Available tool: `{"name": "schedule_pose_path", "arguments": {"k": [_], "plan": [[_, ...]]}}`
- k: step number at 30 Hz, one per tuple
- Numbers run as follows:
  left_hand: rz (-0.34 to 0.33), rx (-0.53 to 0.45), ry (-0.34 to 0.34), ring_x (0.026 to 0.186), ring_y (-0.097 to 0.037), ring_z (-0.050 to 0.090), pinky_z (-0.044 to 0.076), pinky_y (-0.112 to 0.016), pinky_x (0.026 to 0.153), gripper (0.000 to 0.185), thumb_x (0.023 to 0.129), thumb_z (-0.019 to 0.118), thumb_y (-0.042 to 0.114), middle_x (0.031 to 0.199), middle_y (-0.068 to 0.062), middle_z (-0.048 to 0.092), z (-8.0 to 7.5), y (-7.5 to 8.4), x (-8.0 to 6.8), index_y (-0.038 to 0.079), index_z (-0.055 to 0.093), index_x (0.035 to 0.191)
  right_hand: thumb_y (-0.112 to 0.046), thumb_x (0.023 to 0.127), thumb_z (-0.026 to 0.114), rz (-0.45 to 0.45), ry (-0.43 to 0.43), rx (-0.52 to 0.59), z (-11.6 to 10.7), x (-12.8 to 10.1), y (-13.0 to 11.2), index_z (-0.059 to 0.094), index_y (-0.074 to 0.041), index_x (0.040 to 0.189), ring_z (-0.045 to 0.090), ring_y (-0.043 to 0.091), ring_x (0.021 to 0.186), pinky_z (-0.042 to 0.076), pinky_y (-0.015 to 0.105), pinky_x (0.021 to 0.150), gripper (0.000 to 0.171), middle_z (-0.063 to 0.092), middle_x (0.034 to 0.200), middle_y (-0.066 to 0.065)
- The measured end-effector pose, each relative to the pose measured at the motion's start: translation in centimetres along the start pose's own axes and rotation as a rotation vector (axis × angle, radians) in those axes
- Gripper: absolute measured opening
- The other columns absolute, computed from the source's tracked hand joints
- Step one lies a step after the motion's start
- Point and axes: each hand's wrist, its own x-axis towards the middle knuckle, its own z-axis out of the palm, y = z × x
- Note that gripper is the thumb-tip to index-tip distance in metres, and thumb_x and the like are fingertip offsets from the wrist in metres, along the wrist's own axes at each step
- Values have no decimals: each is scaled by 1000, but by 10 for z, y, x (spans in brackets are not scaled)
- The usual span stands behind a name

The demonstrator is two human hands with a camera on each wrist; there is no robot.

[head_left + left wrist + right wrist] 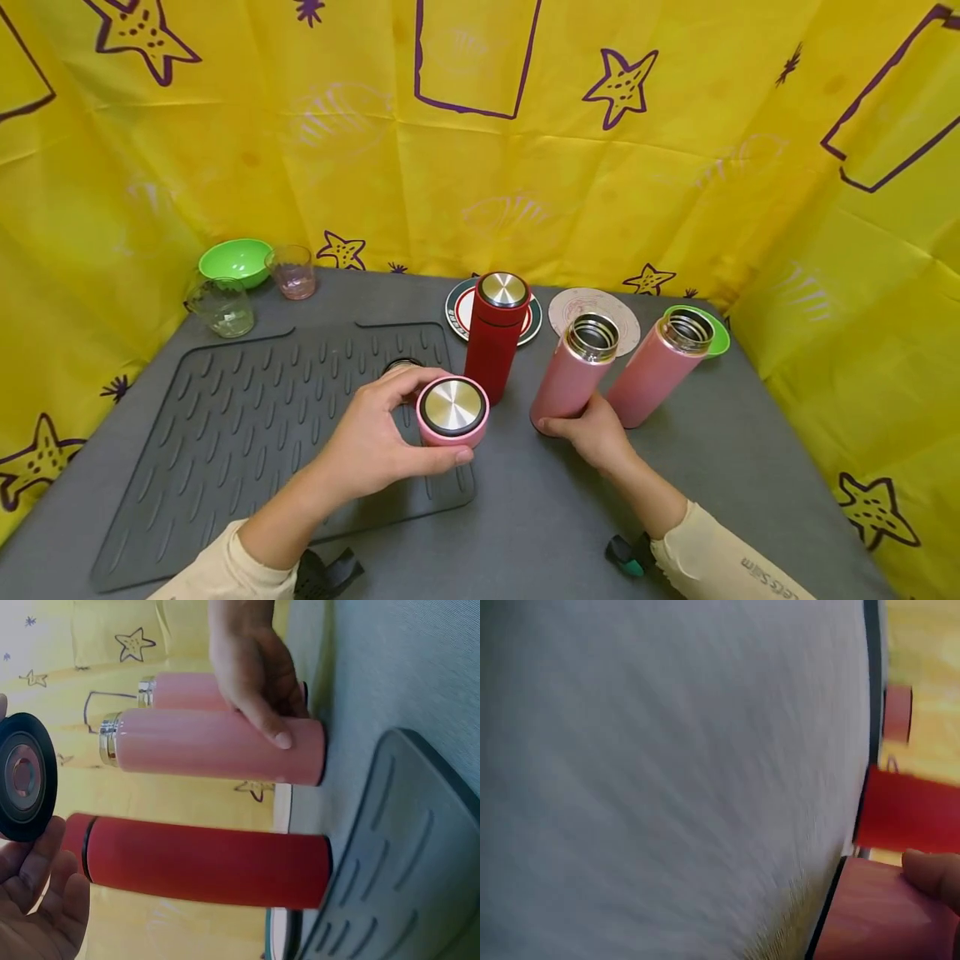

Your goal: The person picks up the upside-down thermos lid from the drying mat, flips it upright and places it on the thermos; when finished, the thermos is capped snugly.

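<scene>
Lid's black underside (26,776), wrist-view only.

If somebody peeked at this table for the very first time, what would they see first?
Probably the bright yellow curtain with purple stars all around the grey table. Next, the left hand holding a pink lid over the ribbed mat, while the right hand grips an open pink flask beside a capped red flask.

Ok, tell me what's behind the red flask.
Behind the red flask lies a round plate with a red and dark ring; the flask hides its middle. Right of it lies a pale patterned disc, and the yellow curtain stands behind. What else sits on the plate cannot be seen.
</scene>
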Motion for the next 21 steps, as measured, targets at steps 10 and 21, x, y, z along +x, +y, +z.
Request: {"name": "schedule_pose_path", "arguments": {"k": [10,21], "plan": [[69,-70,10,99,-12,57,50,-32,80,59,68,90,37,110,11,62,22,26,29,25,63,119,-16,64,92,-92,-35,-46,7,-38,2,63,-3,105,60,16,79,50,35,75,52,67,92,2],[233,-132,87,95,-11,55,52,-30,76,60,67,92,26,108,7,60,71,50,76,13,66,119,-17,65,92,-110,-71,-17,5,-41,5,63,-8,112,60,17,83,49,36,78,56,67,94,0]]}}
